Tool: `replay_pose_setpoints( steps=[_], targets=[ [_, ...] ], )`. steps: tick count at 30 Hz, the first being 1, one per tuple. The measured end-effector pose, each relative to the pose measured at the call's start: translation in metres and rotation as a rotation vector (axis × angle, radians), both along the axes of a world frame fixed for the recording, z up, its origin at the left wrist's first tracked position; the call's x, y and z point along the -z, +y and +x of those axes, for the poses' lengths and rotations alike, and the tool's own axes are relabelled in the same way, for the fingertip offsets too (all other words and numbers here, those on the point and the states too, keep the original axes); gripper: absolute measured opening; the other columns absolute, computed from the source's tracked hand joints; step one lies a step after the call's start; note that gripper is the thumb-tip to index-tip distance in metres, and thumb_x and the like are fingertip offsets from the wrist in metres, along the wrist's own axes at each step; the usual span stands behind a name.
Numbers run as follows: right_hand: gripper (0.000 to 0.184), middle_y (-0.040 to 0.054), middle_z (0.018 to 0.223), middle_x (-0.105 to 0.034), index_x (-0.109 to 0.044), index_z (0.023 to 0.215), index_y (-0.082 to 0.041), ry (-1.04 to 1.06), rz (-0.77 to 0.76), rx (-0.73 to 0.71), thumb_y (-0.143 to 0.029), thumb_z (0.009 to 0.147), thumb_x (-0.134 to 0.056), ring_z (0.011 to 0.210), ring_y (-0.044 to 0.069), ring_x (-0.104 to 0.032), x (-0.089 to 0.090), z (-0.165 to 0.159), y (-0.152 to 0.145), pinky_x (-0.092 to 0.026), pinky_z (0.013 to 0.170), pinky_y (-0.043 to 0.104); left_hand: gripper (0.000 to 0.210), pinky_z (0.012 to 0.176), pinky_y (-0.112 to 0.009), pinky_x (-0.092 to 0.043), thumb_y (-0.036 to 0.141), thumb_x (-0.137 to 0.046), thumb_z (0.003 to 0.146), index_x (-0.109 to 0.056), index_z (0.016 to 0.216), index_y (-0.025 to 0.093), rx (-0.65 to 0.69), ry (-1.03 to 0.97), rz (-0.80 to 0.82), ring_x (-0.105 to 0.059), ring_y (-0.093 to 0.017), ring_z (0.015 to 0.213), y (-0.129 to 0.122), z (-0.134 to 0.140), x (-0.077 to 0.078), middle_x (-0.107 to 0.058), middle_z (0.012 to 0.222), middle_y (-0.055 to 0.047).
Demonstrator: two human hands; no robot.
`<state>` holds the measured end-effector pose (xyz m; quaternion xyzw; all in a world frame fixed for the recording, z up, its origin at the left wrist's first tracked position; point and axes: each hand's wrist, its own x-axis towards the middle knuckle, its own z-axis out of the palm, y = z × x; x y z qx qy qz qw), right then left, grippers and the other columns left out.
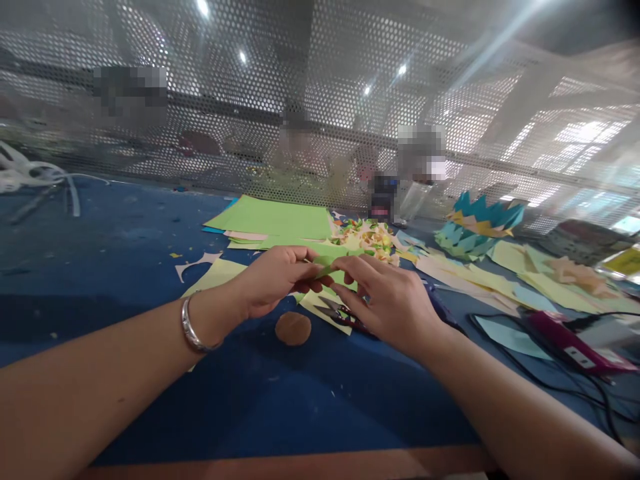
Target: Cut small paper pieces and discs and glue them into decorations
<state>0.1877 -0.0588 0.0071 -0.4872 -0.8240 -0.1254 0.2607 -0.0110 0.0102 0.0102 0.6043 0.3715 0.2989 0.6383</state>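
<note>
Head view: both hands (330, 283) pinch green paper (336, 261).

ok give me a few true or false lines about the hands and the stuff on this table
1. Both hands pinch a green paper piece. True: the left hand and right hand meet on it above the table.
2. A bracelet sits on the right wrist. False: it is on the left wrist.
3. Scissors lie on the table under the hands. True.
4. The brown disc is held in the left hand. False: it lies on the table just below that hand.
5. The green sheets lie farther back than the hands. True.
6. The table top is red. False: it is blue.
</note>
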Motion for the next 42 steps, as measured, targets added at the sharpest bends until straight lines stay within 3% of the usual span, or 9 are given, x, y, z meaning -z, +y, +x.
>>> replay_pose_setpoints(
  steps=[3,6,13,17,27,36,42],
  targets=[
    [0.024,0.0049,0.098,-0.072,-0.066,0.121,-0.022,0.056,0.009,-0.029,-0.033,0.104,-0.052,0.077,0.015,-0.065,0.0,0.002,0.002,-0.043,0.069,0.027,0.014,0.075,-0.025,-0.046,0.028,-0.075,0.086,-0.067,0.089,0.017,0.016,-0.002,0.016,-0.064,-0.012,0.074,-0.001,0.001,0.001,-0.068,0.077,0.001],
    [0.019,0.005,0.093,-0.069,-0.069,0.106,-0.02,0.119,-0.025,-0.079,-0.028,0.103,-0.052,0.083,0.016,-0.064,0.001,0.004,0.005,-0.044,0.072,0.027,0.014,0.075,-0.024,-0.047,0.022,-0.078,0.081,-0.067,0.087,0.016,0.003,-0.04,0.013,-0.067,-0.011,0.076,-0.004,0.002,0.001,-0.07,0.079,0.0],
    [0.01,0.005,0.096,-0.064,-0.065,0.09,-0.019,0.334,-0.114,-0.12,-0.021,0.095,-0.057,0.073,0.013,-0.059,-0.001,0.006,0.014,-0.046,0.067,0.025,0.005,0.081,-0.027,-0.054,0.019,-0.067,0.086,-0.071,0.086,0.016,0.041,-0.137,-0.043,-0.073,-0.013,0.078,-0.006,0.006,0.001,-0.075,0.085,-0.003],
    [0.007,0.0012,0.084,-0.065,-0.063,0.086,-0.019,0.424,-0.19,-0.087,-0.022,0.092,-0.06,0.065,0.011,-0.057,-0.001,0.006,0.015,-0.044,0.062,0.024,0.013,0.085,-0.031,-0.057,0.02,-0.063,0.09,-0.069,0.079,0.016,0.065,-0.173,-0.05,-0.073,-0.014,0.076,-0.008,0.007,-0.001,-0.074,0.081,-0.003],
    [0.009,-0.0033,0.066,-0.059,-0.06,0.086,-0.021,0.554,-0.249,-0.053,-0.028,0.09,-0.061,0.057,0.011,-0.053,0.003,0.008,0.016,-0.04,0.053,0.024,0.026,0.085,-0.031,-0.059,0.039,-0.079,0.083,-0.071,0.093,0.016,0.082,-0.053,0.257,-0.074,-0.017,0.084,-0.008,0.006,0.006,-0.074,0.084,-0.002],
    [0.007,-0.0022,0.073,-0.064,-0.06,0.09,-0.021,0.599,-0.305,-0.085,-0.027,0.091,-0.062,0.058,0.012,-0.058,0.003,0.007,0.018,-0.042,0.054,0.026,0.018,0.079,-0.028,-0.059,0.033,-0.076,0.088,-0.071,0.09,0.016,0.055,-0.043,0.27,-0.075,-0.015,0.081,-0.008,0.007,0.005,-0.075,0.08,-0.001],
    [0.012,-0.0014,0.075,-0.064,-0.06,0.096,-0.02,0.627,-0.354,-0.063,-0.031,0.092,-0.062,0.056,0.011,-0.057,0.004,0.006,0.018,-0.043,0.054,0.026,0.024,0.078,-0.028,-0.059,0.038,-0.077,0.087,-0.07,0.089,0.015,0.051,-0.041,0.29,-0.076,-0.016,0.081,-0.008,0.006,0.005,-0.074,0.079,-0.002]
  ],
)
